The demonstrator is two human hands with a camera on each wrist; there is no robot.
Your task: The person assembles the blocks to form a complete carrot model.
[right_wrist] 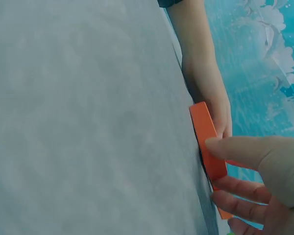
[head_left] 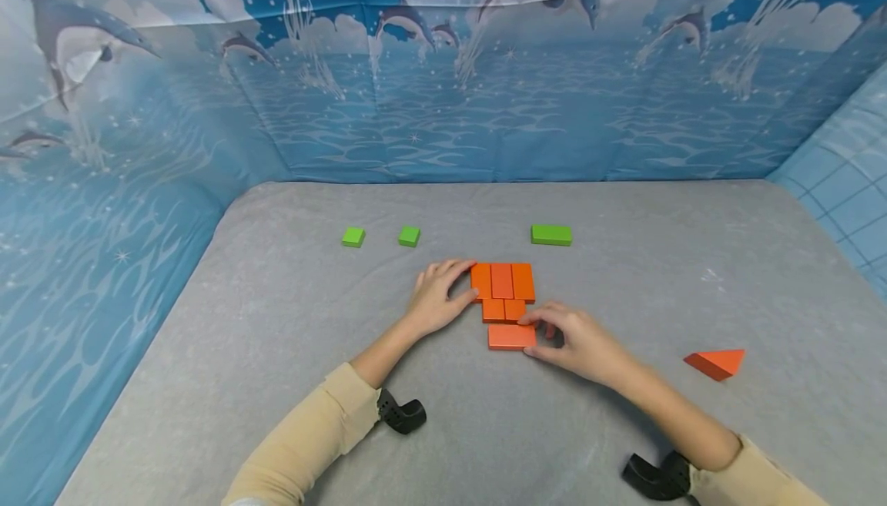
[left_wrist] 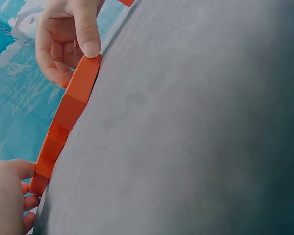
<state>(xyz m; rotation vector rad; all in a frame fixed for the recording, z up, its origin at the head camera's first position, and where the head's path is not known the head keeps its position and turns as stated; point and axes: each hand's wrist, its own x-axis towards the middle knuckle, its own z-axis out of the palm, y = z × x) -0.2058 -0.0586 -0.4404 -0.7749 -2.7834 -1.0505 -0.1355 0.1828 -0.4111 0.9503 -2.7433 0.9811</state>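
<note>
Three upright-oriented orange blocks (head_left: 502, 281) lie side by side in a row. Against their near side are two smaller orange blocks (head_left: 494, 310). Just nearer the person lies a long orange rectangular block (head_left: 510, 337), a thin gap apart from the small pair in the head view. My right hand (head_left: 582, 343) pinches its right end between thumb and fingers; the right wrist view shows the thumb (right_wrist: 225, 147) on this block. My left hand (head_left: 436, 296) touches the left side of the three-block row with index finger and thumb, fairly straight. Its other fingers are partly hidden in the left wrist view.
Farther back on the grey cloth (head_left: 277, 321) lie two small green blocks (head_left: 353, 237) and a longer green block (head_left: 551, 235). An orange triangular block (head_left: 717, 363) lies to the right. A blue dolphin-print curtain (head_left: 430, 121) borders the surface at the back and left.
</note>
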